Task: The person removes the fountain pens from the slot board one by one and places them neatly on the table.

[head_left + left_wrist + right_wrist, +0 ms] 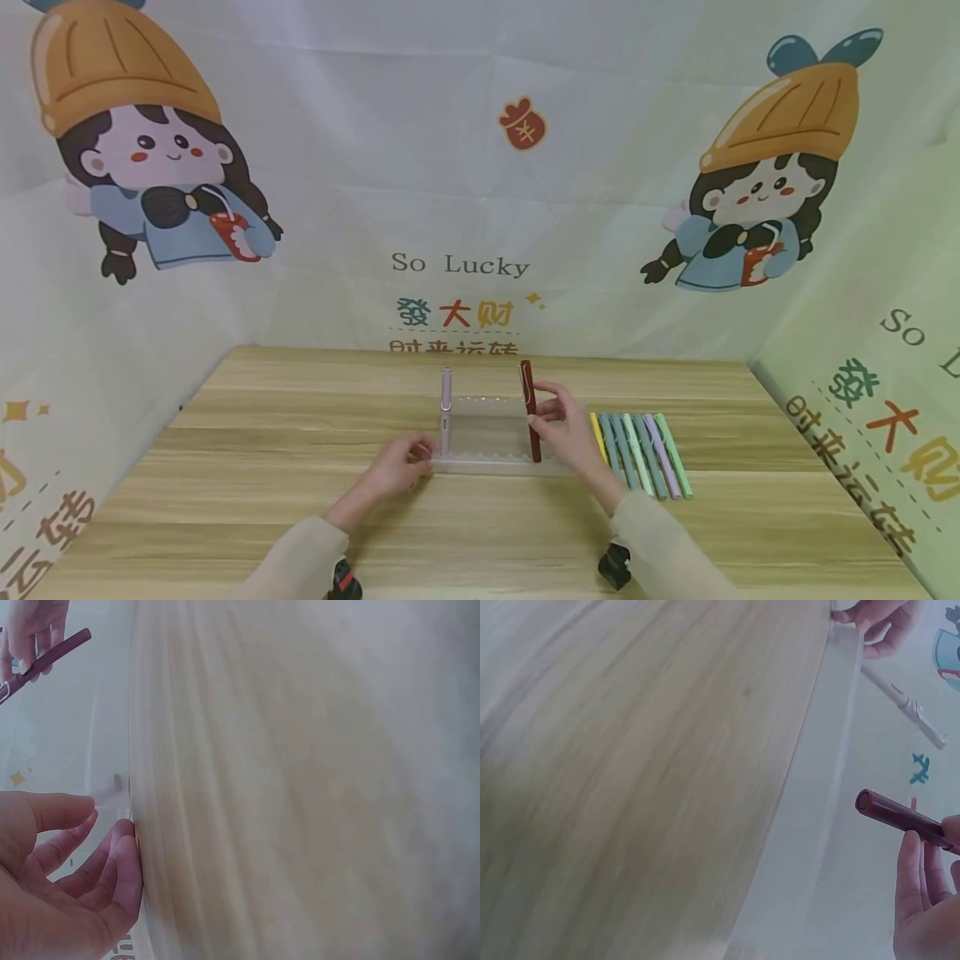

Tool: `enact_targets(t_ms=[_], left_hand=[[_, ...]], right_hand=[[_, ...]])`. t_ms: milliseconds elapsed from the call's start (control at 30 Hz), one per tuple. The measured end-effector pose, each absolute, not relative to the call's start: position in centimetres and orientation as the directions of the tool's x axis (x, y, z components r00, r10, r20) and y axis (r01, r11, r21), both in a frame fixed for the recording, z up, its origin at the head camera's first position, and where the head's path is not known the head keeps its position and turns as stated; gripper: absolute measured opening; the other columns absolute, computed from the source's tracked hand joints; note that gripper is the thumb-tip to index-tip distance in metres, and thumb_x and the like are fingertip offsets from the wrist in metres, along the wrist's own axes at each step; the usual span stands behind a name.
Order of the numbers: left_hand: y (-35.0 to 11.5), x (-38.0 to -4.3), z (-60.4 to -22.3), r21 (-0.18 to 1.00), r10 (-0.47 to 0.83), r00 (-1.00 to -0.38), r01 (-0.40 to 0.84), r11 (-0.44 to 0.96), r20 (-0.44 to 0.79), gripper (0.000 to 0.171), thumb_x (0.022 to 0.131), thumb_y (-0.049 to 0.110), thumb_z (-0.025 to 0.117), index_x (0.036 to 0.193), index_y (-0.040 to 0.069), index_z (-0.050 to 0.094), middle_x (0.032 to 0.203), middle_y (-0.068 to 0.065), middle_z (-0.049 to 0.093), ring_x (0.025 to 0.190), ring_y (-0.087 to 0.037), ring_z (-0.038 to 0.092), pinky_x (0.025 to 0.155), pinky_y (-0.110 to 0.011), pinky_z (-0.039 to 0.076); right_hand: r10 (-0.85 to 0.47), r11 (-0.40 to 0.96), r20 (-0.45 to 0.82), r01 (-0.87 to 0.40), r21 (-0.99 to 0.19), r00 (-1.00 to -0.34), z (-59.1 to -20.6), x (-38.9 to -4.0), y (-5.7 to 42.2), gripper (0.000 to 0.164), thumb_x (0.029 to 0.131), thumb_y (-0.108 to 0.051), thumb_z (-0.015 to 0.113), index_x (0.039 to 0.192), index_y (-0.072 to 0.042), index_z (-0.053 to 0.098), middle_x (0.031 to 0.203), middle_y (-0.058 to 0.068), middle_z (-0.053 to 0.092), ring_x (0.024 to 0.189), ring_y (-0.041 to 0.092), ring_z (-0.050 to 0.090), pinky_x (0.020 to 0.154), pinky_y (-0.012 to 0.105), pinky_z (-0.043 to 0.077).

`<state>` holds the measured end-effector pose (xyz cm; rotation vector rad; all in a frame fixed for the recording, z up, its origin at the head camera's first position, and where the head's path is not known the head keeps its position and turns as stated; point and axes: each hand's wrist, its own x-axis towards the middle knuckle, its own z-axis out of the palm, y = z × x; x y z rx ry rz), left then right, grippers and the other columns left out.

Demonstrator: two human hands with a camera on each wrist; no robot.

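Observation:
A clear pen stand [486, 435] sits mid-table. A pale pink pen [446, 408] stands upright at its left end. My right hand [546, 410] grips a dark red pen [529, 400] held upright at the stand's right end. In the right wrist view the red pen [900, 812] lies across my fingers [919, 877] above the stand [832, 765], with the pink pen [904, 701] beyond. My left hand [418, 457] pinches the stand's front left corner. In the left wrist view its thumb and fingers [94, 811] meet at the clear edge.
Several pastel pens [641, 454] lie side by side on the wooden table [262, 442], just right of my right hand. Printed cloth walls [480, 167] close in the back and both sides.

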<state>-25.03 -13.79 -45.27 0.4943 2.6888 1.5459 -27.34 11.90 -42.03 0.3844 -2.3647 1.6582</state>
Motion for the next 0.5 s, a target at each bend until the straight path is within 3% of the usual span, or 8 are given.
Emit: enact_targets(t_ms=[500], left_hand=[[-13.8,-25.1,-45.4,0.842,0.272,-0.951,0.264,0.471,0.146,0.010,0.079,-0.007,0.055,0.089,-0.006,0.053,0.076,-0.013,0.054,0.064,-0.021,0.053,0.046,-0.024,0.043]], right_hand=[[-0.040,0.356,0.291,-0.285,-0.890,-0.956,-42.0,-26.9,16.7,0.045,0.079,0.002,0.061,0.120,-0.009,0.047,0.086,0.015,0.057,0.073,0.024,0.059,0.057,0.038,0.051]])
